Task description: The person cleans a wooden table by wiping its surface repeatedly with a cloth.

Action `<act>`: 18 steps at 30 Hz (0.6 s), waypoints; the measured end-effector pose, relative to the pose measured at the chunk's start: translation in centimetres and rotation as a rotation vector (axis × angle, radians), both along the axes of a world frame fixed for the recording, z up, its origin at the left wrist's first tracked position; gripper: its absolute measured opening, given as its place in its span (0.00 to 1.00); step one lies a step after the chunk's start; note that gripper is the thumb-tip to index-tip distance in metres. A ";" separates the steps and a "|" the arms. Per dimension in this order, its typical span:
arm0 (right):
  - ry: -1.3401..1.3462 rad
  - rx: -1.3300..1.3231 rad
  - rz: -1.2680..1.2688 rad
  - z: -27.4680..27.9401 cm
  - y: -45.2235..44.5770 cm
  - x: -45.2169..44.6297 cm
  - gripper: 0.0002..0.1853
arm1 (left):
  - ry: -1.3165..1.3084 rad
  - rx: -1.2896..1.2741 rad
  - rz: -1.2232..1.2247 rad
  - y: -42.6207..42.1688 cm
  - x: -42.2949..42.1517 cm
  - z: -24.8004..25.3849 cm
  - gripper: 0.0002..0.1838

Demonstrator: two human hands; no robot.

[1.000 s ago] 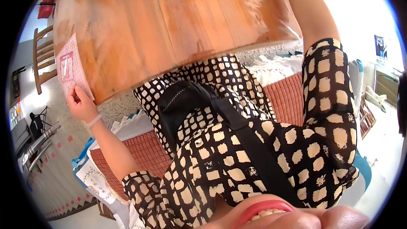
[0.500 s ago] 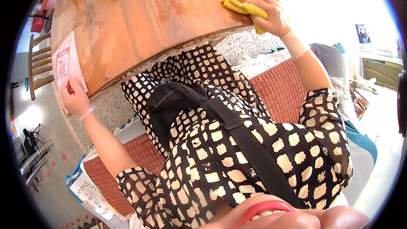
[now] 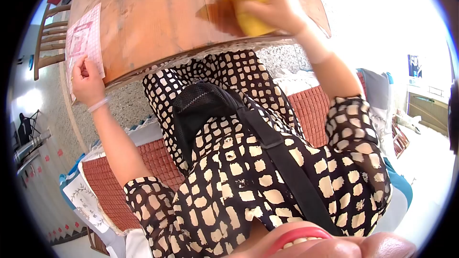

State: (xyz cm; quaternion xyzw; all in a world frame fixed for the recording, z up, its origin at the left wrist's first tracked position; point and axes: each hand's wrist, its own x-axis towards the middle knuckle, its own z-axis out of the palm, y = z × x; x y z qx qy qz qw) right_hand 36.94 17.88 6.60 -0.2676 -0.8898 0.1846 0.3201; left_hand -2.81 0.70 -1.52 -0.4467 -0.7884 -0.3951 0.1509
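Note:
In the head view my right hand is closed around a bunched yellow cloth over the right part of the wooden table. Motion smears this hand and the cloth, and part of the cloth reaches the upper frame edge. My left hand, with a pale band on its wrist, is at the table's near left corner. Its fingers are curled together on the lower edge of a pink checked sheet with a printed picture; the fingertips are partly hidden.
A wooden chair stands left of the table. Behind me is a seat with reddish-brown woven mats. A black mesh bag hangs across my front on a wide strap. Wet-looking streaks mark the tabletop.
My right hand has swept the yellow cloth leftward from the table's right side, and the cloth has spread out more. My left hand stays at the sheet. The camera view has shifted slightly.

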 end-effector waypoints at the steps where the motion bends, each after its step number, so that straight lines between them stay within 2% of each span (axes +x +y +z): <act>1: 0.007 0.157 0.013 -1.5 -0.2 -2.6 0.22 | 0.000 0.028 -0.009 0.0 0.1 0.0 0.10; 3: -0.428 0.354 -0.087 -2.1 -2.7 -7.6 0.24 | -0.001 0.083 -0.019 0.1 0.1 -0.2 0.09; 7: -0.334 0.295 -0.043 -3.3 -2.4 -10.3 0.26 | -0.037 0.061 0.026 0.0 0.0 -0.1 0.09; 9: -0.337 0.249 -0.014 -3.6 -0.1 -8.3 0.26 | -0.027 0.042 0.039 0.0 0.3 0.1 0.09; 10: -0.343 0.259 -0.075 -3.9 1.3 -6.9 0.27 | -0.019 0.024 0.039 -0.1 0.0 -0.1 0.09; 11: -0.465 0.265 -0.180 -3.2 2.6 -5.3 0.27 | -0.023 0.022 0.035 -0.1 -0.1 -0.2 0.09; 12: -0.447 0.171 -0.240 -4.0 5.7 -3.2 0.28 | -0.029 0.022 0.032 -0.1 -0.2 -0.3 0.09; 13: -0.319 0.270 -0.178 -0.9 6.1 -0.8 0.22 | -0.034 0.022 0.032 -0.1 -0.2 -0.3 0.09; 14: -0.565 -0.096 -0.539 -2.8 8.9 0.7 0.30 | -0.023 0.018 0.036 -0.2 -0.3 -0.4 0.09; 15: -0.670 0.053 -0.674 -3.8 11.7 3.3 0.30 | -0.012 0.013 0.038 -0.2 -0.4 -0.4 0.09; 16: -0.553 0.104 -0.689 -4.2 13.2 5.8 0.30 | 0.000 0.009 0.037 -0.1 -0.4 -0.3 0.09; 18: -0.504 0.100 -0.810 -4.9 15.1 8.8 0.29 | -0.012 0.007 0.035 -0.1 -0.3 -0.2 0.09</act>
